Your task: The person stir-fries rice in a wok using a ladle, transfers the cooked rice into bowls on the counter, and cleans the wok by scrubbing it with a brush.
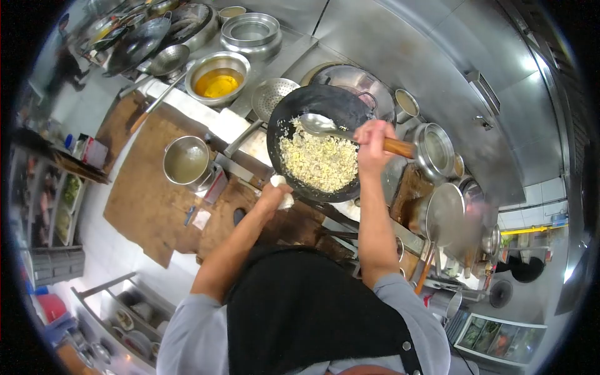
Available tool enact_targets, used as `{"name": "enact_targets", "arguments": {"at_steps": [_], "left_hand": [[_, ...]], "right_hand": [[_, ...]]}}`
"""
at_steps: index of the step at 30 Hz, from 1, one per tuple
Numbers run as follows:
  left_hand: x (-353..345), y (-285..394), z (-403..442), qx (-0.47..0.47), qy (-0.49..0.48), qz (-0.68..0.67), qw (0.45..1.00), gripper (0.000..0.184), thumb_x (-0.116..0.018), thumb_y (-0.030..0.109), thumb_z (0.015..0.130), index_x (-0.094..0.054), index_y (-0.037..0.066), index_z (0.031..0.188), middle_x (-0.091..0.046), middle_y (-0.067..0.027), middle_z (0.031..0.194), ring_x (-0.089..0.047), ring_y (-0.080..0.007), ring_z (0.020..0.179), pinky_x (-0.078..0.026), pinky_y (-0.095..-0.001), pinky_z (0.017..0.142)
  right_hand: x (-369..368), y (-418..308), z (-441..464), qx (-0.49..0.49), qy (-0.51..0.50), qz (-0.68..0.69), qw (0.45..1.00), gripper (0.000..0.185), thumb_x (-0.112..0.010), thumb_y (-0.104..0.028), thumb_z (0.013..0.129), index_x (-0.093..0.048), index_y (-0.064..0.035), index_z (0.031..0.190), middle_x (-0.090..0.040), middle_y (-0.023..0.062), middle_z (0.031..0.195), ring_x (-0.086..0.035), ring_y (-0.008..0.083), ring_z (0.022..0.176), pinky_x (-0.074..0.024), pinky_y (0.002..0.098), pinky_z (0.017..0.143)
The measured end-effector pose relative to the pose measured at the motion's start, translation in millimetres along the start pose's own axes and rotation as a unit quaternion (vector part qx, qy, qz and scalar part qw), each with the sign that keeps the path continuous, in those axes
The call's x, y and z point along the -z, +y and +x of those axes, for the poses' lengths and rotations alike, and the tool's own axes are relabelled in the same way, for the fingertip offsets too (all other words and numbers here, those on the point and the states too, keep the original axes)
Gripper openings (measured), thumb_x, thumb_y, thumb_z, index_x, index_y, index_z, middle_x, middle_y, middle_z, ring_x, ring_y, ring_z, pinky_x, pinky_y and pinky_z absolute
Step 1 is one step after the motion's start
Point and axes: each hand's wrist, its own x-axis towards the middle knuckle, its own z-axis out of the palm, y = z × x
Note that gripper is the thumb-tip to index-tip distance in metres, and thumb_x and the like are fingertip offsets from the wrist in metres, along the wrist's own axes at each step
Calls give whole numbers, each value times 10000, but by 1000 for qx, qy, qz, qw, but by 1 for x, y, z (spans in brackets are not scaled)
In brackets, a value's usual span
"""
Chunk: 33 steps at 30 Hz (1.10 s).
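Note:
A black wok (pixel 297 103) sits on the stove in front of me, holding a loose heap of pale yellow, finely chopped food (pixel 319 161) that looks like egg fried rice. My right hand (pixel 373 140) is closed around the wooden handle of a metal ladle (pixel 317 124), its bowl resting over the far part of the food. At the wok's near left edge, my left hand (pixel 274 197) grips a folded white cloth (pixel 285 199). Whether the cloth wraps a wok handle is hidden by my fingers.
Left of the wok lie a perforated strainer (pixel 274 97), a bowl of yellow oil (pixel 219 80) and a small metal pot (pixel 186 160). Another wok (pixel 350 78) stands behind. Metal pots (pixel 434 149) and a large pan (pixel 445 215) crowd the right. Brown cardboard (pixel 140 206) covers the floor.

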Motion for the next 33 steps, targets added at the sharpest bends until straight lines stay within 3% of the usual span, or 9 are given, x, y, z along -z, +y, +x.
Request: {"name": "enact_targets", "arguments": {"at_steps": [4,8,11,14,16,20,26,29,33], "left_hand": [[4,-10,18,-4,-1,-4,1000,198,-679,73,837,-639,-23,1005,-674,-117,871,-660,-237,725,-530,-373,655],[0,-13,15,5,20,-20,1000,190,-666,60,838,-629,-46,991,-683,-140,863,-687,-252,716,-558,-374,656],[6,-18,22,7,-52,-26,998,202,-658,62,874,-598,-64,1020,-676,-140,867,-687,-248,734,-560,-371,598],[2,-11,11,-16,-40,-29,999,170,-652,74,877,-612,-51,985,-671,-130,825,-663,-238,669,-551,-360,577],[8,-11,11,14,-34,-5,999,185,-643,34,861,-615,-43,1026,-682,-136,864,-691,-248,762,-560,-368,636],[-3,7,-4,-2,-40,-28,999,198,-636,35,873,-614,-27,1060,-685,-129,890,-692,-241,781,-562,-367,659],[-13,28,-6,7,-20,19,1000,121,-631,64,857,-616,-5,954,-680,-116,820,-669,-223,705,-534,-354,590],[-12,-5,34,20,29,-47,998,112,-609,45,835,-623,-10,932,-655,-110,774,-645,-225,656,-511,-355,564],[-61,63,75,-62,-20,-27,997,139,-616,62,844,-633,-16,957,-632,-94,779,-620,-217,688,-498,-379,604]], "right_hand": [[-3,-32,-19,-151,-94,-138,974,295,-515,-174,1077,-488,-66,804,-461,12,655,-442,119,569,-424,296,557],[32,-36,-66,3,-200,-262,944,303,-549,-156,1064,-484,-78,778,-510,22,643,-467,109,548,-377,301,482],[47,5,-29,-77,-62,-186,978,389,-524,-218,1043,-549,-86,678,-513,-3,571,-460,110,509,-350,297,481],[26,-63,-2,-96,36,-114,988,340,-560,-182,1044,-568,-78,721,-558,1,604,-482,100,520,-370,244,496],[46,-94,-45,51,-88,-193,976,262,-547,-126,1061,-525,-39,815,-465,7,627,-445,129,544,-400,317,514],[104,-47,-50,103,-278,-309,904,255,-607,-120,1021,-551,-58,780,-543,21,638,-471,136,532,-388,292,496],[104,-25,59,60,56,42,996,338,-534,-168,1055,-495,-64,735,-486,32,598,-478,181,546,-404,327,523],[57,41,17,51,-33,-198,978,321,-550,-113,1045,-494,-50,736,-517,41,618,-518,172,565,-408,302,530],[-4,-33,32,0,-139,-182,973,263,-574,-30,1012,-507,-31,758,-558,70,654,-568,189,605,-434,316,522]]}}
